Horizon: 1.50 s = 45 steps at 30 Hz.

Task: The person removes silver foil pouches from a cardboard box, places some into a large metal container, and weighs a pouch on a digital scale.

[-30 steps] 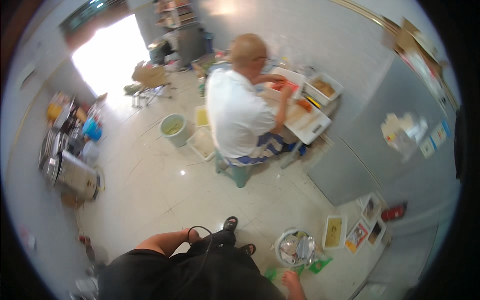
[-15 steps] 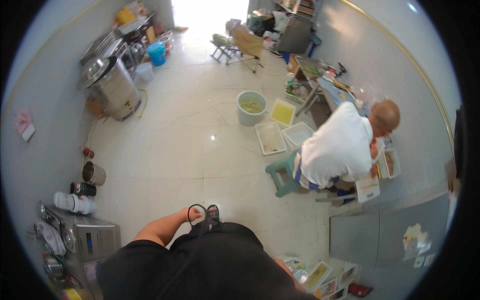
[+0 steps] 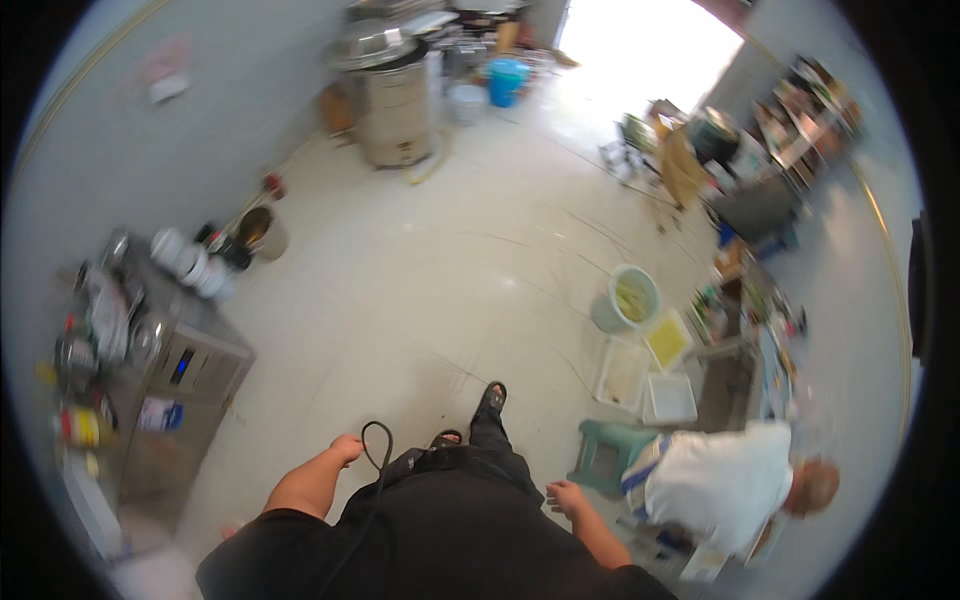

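Observation:
A loop of black cable [image 3: 387, 455] runs over the front of my dark shirt. My left hand [image 3: 346, 449] hangs low beside the loop. Its fingers look loosely curled, and whether they touch the cable I cannot make out. My right hand [image 3: 568, 497] hangs at the right side with fingers part spread and nothing seen in it. Nearest to it is a green plastic stool [image 3: 592, 458], on which a person in a white top [image 3: 715, 480] sits, bent toward the right wall. Below my waist, my sandalled feet [image 3: 492, 396] are one ahead of the other.
A steel cabinet [image 3: 200, 350] stands at left with jars on top. A steel pot [image 3: 263, 232] and a tall steel drum [image 3: 392, 115] line the left wall. At right are a green tub [image 3: 606, 312], white trays [image 3: 621, 375] and a work table. A bright doorway [image 3: 640, 50] lies beyond.
The view has turned left, so the room has swung rightward. One foot has come forward. My right hand has come into view; my left has moved a little away from the cable loop.

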### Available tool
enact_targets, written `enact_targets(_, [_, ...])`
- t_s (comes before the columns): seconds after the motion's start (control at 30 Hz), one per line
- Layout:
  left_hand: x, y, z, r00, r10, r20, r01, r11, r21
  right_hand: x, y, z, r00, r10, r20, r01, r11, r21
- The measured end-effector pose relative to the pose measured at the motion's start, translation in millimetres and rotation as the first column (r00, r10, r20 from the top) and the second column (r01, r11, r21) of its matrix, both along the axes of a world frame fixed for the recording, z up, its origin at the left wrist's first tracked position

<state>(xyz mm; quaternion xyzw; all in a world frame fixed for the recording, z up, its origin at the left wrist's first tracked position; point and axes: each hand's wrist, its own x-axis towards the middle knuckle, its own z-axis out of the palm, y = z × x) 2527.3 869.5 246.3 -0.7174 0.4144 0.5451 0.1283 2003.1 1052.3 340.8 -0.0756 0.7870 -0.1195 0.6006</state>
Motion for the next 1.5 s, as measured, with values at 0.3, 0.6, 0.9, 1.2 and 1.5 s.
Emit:
enact_targets(0.3, [-34,42,56,0.934,0.355,0.022,-0.356,0.931,0.083,-36,-220,27,0.796,0.602,0.071,-0.606,0.793,0.066])
enact_targets(0.6, [-120,65,62,0.606,0.656,-0.449,-0.774,0.617,-0.144,-46,-463,-32,0.632,0.775,0.022,-0.77,0.624,0.132])
enact_targets(0.9, [-133,116,79,0.507,0.855,-0.106,-0.843,0.518,0.145,110,-504,-11,0.366,0.924,0.113,-0.923,0.375,-0.08])
enact_targets(1.2, [-56,142,64,0.332,0.908,-0.255,-0.934,0.354,0.045,176,-480,-53,-0.722,0.633,-0.28,-0.526,-0.765,-0.372])
enact_targets(1.5, [24,213,71,0.165,0.982,-0.09,-0.98,0.173,0.097,281,-456,0,-0.154,0.987,-0.039,-0.966,-0.158,-0.206])
